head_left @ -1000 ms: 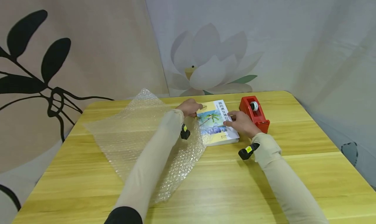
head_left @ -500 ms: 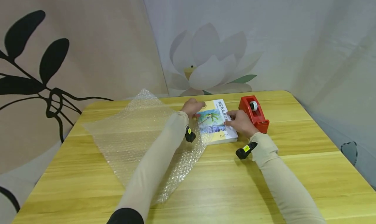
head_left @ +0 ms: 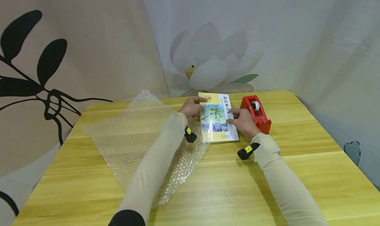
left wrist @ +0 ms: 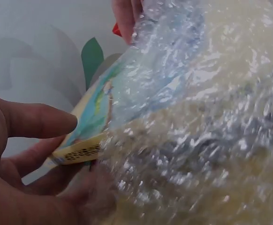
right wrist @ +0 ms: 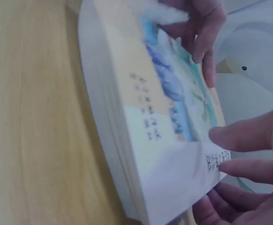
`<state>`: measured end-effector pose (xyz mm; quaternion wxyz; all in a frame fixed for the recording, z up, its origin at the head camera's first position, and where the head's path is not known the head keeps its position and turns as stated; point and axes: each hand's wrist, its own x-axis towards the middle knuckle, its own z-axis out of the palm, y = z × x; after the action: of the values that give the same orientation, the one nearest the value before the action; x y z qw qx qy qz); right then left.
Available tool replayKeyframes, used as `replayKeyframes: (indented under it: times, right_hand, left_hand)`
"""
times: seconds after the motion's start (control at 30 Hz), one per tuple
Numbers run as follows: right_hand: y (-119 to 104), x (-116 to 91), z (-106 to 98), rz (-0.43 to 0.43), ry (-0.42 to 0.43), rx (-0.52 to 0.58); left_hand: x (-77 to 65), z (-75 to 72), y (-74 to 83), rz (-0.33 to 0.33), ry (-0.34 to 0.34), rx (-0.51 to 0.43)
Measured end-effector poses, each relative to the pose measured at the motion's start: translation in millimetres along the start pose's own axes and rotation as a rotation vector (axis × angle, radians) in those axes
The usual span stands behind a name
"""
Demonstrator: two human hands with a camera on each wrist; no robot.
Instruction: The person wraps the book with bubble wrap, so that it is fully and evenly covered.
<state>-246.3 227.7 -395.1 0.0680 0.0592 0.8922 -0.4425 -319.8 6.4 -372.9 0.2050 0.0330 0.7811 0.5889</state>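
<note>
A paperback book [head_left: 215, 120] with a palm-tree picture and a white title strip is tilted, its far edge raised toward me. My left hand [head_left: 191, 107] holds its left edge, fingers on both faces. On the right edge, my right hand [head_left: 244, 121] pinches the book, with the thumb on the cover and other fingers underneath in the right wrist view. A clear sheet of bubble wrap [head_left: 133, 137] lies under my left forearm. Its right edge reaches the book's lower left corner, and in the left wrist view the bubble wrap [left wrist: 197, 122] covers part of the cover.
A red tape dispenser [head_left: 257, 114] with a roll in it stands just beyond my right hand. The wooden table [head_left: 237, 193] ends at its back edge before a printed cloth [head_left: 297, 48].
The book's far edge has risen, so its cover faces me more. My left hand has shifted slightly with it and now holds the left edge. The bubble wrap stays nearly still.
</note>
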Motion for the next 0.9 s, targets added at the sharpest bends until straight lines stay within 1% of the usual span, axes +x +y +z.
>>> replayKeyframes:
  times: [0.1, 0.17, 0.3, 0.37, 0.5, 0.63, 0.7, 0.8, 0.9]
  right_hand:
    - [0.0, 0.3, -0.5, -0.022, 0.013, 0.017]
    - [-0.1, 0.2, -0.9, -0.037, 0.020, 0.036]
    - [0.2, 0.2, -2.5, -0.062, 0.038, 0.088]
    - [1.2, 0.7, -3.6, -0.070, 0.041, 0.118]
    - [0.8, 1.6, -6.5, -0.075, 0.014, 0.221]
    - [-4.6, -0.7, -10.8, -0.094, -0.006, 0.312]
    - [-8.6, -3.1, -13.2, -0.101, -0.006, 0.328]
    - [-16.8, -7.6, -16.7, -0.091, -0.002, 0.317]
    - [-26.8, -13.0, -19.2, -0.094, 0.010, 0.286]
  left_hand:
    - [-1.4, 1.2, 2.4, 0.001, 0.007, 0.006]
    - [-2.3, 2.5, 3.6, 0.021, 0.028, 0.021]
    - [-4.6, 7.0, 8.2, 0.097, 0.064, -0.029]
    - [-6.1, 9.8, 12.0, 0.136, 0.072, -0.069]
    - [-9.5, 11.9, 21.3, 0.205, 0.087, -0.126]
    - [-13.8, 9.5, 28.1, 0.273, 0.086, -0.174]
    - [-16.0, 7.3, 29.4, 0.280, 0.073, -0.199]
    - [-21.0, 1.9, 30.6, 0.266, 0.047, -0.208]
    - [-27.6, -5.1, 32.1, 0.249, 0.005, -0.186]
